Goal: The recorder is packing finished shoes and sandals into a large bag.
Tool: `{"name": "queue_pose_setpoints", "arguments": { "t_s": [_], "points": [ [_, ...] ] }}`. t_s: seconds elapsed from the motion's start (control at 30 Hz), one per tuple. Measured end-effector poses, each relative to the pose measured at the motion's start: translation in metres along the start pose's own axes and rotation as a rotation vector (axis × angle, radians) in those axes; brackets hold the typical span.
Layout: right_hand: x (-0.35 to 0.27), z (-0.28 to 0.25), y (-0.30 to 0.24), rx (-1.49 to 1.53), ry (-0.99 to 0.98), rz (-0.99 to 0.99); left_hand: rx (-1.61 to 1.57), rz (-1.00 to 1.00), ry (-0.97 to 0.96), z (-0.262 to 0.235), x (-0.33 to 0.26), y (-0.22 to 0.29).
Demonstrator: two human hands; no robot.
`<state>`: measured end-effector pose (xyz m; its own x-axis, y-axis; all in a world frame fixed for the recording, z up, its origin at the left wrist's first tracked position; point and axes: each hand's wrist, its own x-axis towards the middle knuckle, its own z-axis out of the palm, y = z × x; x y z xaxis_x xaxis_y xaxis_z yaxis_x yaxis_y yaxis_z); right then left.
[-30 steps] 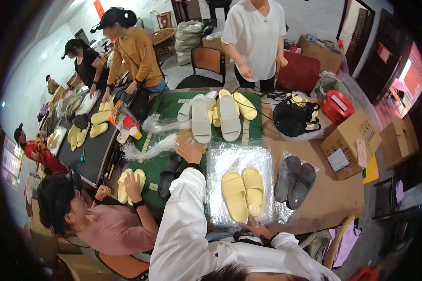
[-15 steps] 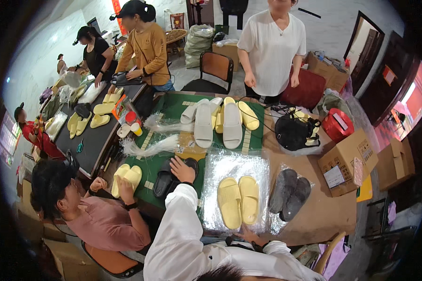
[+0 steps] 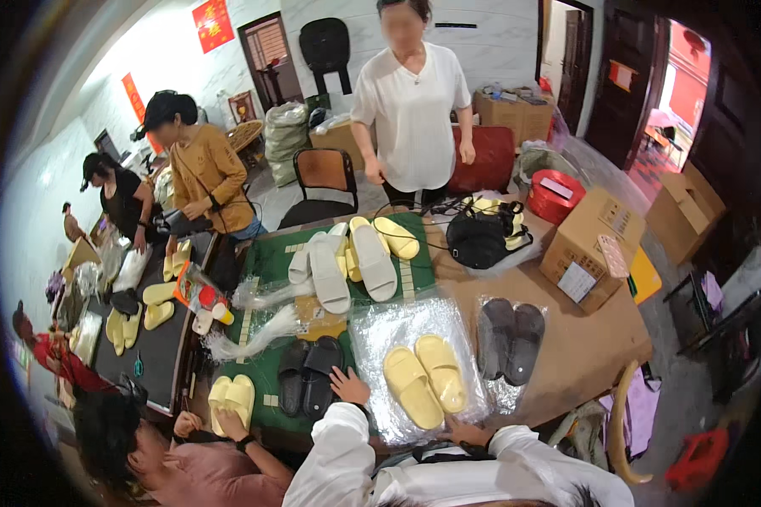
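Left hand (image 3: 351,389) — from atop black slippers (image 3: 320,380) to their right edge — fingers spread; right hand (image 3: 468,433), grip unclear

From my remote seat I count two yellow slippers (image 3: 413,389) on one plastic sheet (image 3: 370,331), two black slippers (image 3: 322,373), two dark grey slippers (image 3: 526,340), two pale yellow slippers (image 3: 240,397) by a person in pink (image 3: 203,473), two bundles of whitish strands (image 3: 266,332) and one red round tub (image 3: 555,194) (the light grey slippers (image 3: 330,275) overlap too much to total).
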<state>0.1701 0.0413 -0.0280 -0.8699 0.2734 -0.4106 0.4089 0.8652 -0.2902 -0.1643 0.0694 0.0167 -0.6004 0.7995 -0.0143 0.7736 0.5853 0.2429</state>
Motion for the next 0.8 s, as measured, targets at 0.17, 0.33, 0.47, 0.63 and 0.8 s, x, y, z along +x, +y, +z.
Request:
{"name": "queue_pose_setpoints", "arguments": {
  "t_s": [0.17, 0.33, 0.47, 0.63, 0.8],
  "points": [
    [-0.001, -0.02, -0.013, 0.336, 0.088, 0.071, 0.027, 0.188, -0.054, 0.02, -0.037, 0.003],
    [-0.001, -0.001, -0.017, 0.172, 0.285, 0.06, -0.08, 0.407, -0.054, 0.016, -0.073, 0.031],
    [0.009, 0.01, -0.015, 0.154, 0.189, 0.122, -0.332, 0.402, -0.116, 0.01, -0.094, 0.05],
    [0.005, -0.008, -0.029, 0.042, 0.282, 0.146, -0.749, 0.349, -0.189, 0.02, -0.116, 0.053],
    [0.004, -0.037, -0.047, 0.154, 0.332, 0.179, -0.967, 0.259, -0.27, 0.013, -0.123, 0.058]
  ]
}}
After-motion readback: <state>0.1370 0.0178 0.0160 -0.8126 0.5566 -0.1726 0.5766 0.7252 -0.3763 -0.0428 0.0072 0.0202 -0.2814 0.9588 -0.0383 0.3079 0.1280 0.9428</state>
